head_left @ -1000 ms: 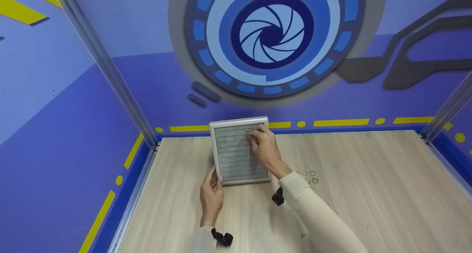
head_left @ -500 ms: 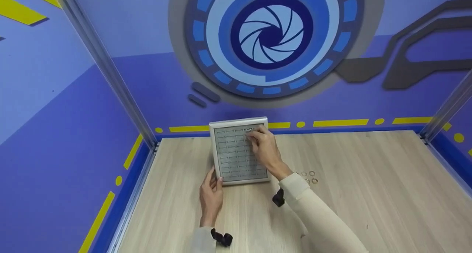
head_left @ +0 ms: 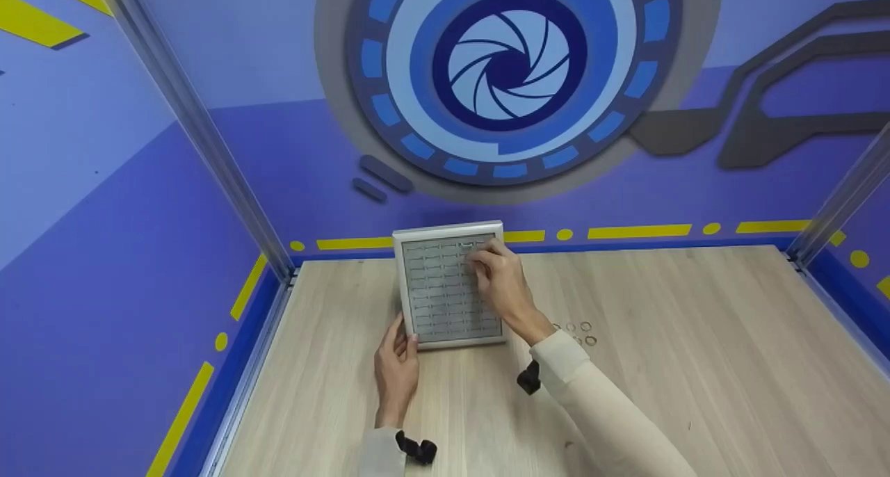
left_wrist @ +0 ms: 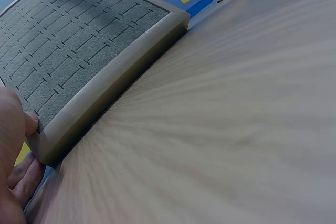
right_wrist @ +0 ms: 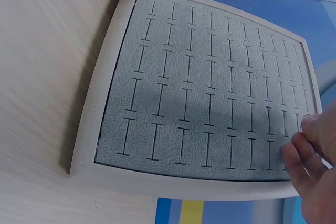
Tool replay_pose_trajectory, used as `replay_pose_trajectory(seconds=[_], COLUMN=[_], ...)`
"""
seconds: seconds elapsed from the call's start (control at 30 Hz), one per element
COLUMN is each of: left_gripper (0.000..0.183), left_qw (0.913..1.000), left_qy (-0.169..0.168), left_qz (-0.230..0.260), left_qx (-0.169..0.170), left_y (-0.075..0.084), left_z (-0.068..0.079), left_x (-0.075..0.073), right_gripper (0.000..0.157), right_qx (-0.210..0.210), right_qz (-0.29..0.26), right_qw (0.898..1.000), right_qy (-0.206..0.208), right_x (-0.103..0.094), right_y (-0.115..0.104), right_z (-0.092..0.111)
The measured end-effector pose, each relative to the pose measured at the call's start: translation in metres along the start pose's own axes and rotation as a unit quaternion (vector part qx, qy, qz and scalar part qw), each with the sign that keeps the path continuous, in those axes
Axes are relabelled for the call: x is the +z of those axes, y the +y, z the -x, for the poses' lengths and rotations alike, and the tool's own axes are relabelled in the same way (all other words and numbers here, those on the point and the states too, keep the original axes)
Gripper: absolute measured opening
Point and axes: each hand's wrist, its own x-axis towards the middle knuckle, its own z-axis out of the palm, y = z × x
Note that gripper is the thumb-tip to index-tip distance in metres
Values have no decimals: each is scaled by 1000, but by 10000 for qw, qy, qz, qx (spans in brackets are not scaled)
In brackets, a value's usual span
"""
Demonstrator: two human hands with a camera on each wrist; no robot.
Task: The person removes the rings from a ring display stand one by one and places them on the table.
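Observation:
A ring display tray (head_left: 452, 289) with a pale frame and grey, slotted padding stands tilted up at the back of the table. My left hand (head_left: 397, 373) grips its lower left corner, thumb on the front and fingers behind, as the left wrist view shows. Near the upper right of the padding, my right hand (head_left: 505, 282) pinches a small ring at a slot, mostly hidden by the fingertips. A silvery ring (head_left: 466, 245) shows in the top row beside those fingertips. The right wrist view shows rows of bare slots (right_wrist: 184, 103).
Several loose rings (head_left: 585, 327) lie on the wooden table (head_left: 695, 366) right of the tray, partly hidden by the right wrist. A blue printed wall (head_left: 334, 185) rises right behind the tray, and another wall (head_left: 90, 289) bounds the left side.
The right hand stays at the same spot on the tray, with its wrist shifted very slightly. The left hand keeps its grip. The whole head view has drifted slightly left.

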Motion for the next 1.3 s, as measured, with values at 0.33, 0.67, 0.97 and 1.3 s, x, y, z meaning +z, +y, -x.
replay_pose_trajectory(seconds=[0.33, 0.67, 0.97, 1.3], left_gripper=[56, 57, 57, 57], left_qw=[10000, 9999, 9999, 9999], left_qy=[-31, 30, 69, 80], left_qz=[37, -23, -1, -12], left_qx=[-71, -96, -117, -82], left_y=[1, 2, 2, 3], left_z=[-1, 0, -1, 0], left_x=[1, 1, 1, 2], right_gripper=[16, 12, 16, 15], right_qx=[-261, -168, -99, -400], right_qz=[18, 109, 237, 152], right_qw=[9995, 9998, 9996, 9990], right_qy=[162, -4, -122, 113], right_x=[-11, -28, -40, -53], right_y=[0, 1, 5, 14], right_z=[7, 16, 26, 36])
